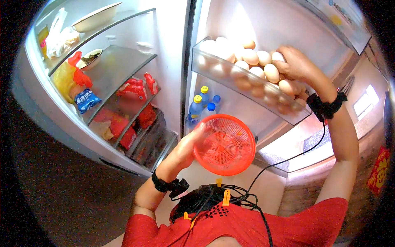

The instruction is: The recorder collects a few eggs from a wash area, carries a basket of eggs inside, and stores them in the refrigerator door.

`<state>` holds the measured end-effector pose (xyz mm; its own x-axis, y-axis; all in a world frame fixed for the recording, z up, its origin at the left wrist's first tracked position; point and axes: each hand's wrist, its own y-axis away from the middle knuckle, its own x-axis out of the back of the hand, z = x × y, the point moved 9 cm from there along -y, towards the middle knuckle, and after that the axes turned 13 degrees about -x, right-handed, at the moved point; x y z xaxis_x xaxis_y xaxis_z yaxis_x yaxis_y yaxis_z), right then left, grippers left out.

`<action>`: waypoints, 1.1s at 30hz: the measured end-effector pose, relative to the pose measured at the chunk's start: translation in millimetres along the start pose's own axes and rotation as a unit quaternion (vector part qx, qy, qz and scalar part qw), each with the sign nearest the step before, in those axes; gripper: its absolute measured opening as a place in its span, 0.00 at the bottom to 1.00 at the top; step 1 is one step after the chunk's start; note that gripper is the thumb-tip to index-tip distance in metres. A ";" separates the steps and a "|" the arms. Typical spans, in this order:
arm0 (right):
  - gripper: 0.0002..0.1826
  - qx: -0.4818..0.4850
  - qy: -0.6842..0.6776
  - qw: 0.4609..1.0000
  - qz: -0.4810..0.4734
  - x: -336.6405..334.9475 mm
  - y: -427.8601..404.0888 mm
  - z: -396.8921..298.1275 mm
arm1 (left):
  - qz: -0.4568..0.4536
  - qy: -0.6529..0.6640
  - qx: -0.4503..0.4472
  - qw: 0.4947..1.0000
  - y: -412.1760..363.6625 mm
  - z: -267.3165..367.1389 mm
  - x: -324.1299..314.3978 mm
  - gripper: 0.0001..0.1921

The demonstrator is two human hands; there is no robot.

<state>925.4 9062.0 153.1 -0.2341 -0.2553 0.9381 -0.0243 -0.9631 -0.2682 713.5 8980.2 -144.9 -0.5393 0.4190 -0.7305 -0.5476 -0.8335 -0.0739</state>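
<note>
My left hand (189, 143) grips the rim of a round red plastic mesh basket (226, 145), tilted so that its inside faces me, with no contents visible. My right hand (291, 63) reaches into the clear door bin (247, 81) of an open refrigerator. Its fingers close around a pale egg (278, 57). Many more eggs, white to light brown, are heaped in that bin, such as a tan egg (271, 73) just below my fingers. Both wrists wear black bands, and a cable runs from the right one.
Bottles with yellow and blue caps (211, 107) stand in the lower door bin behind the basket. On the fridge shelves at left are an enamel basin (95, 18), a bowl of dark food (90, 58), a blue pack (87, 100) and red bags (134, 88). A black cable (290, 161) hangs across my front.
</note>
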 end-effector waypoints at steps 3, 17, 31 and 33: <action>0.23 -0.048 -0.095 0.994 0.035 3.1 2.9 7.2 | -0.011 0.009 0.010 1.000 -0.8 1.1 -2.0 0.27; 0.17 0.066 -0.104 0.986 0.116 10.0 18.5 13.2 | -0.011 -0.031 0.022 0.999 -1.7 2.1 -0.9 0.29; 0.24 -0.040 -0.209 0.975 -0.071 -4.7 79.7 21.5 | -0.018 0.003 0.028 0.999 -8.3 -10.6 2.8 0.30; 0.24 -0.041 -0.177 0.982 -0.052 0.1 80.6 16.0 | -0.032 0.006 0.028 0.999 -9.0 -8.2 -2.1 0.30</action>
<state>938.9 8983.0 135.0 0.1260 -0.1841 0.9748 -0.1122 -0.9790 -0.1704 724.8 8983.8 -148.3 -0.4945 0.4668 -0.7331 -0.6165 -0.7830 -0.0828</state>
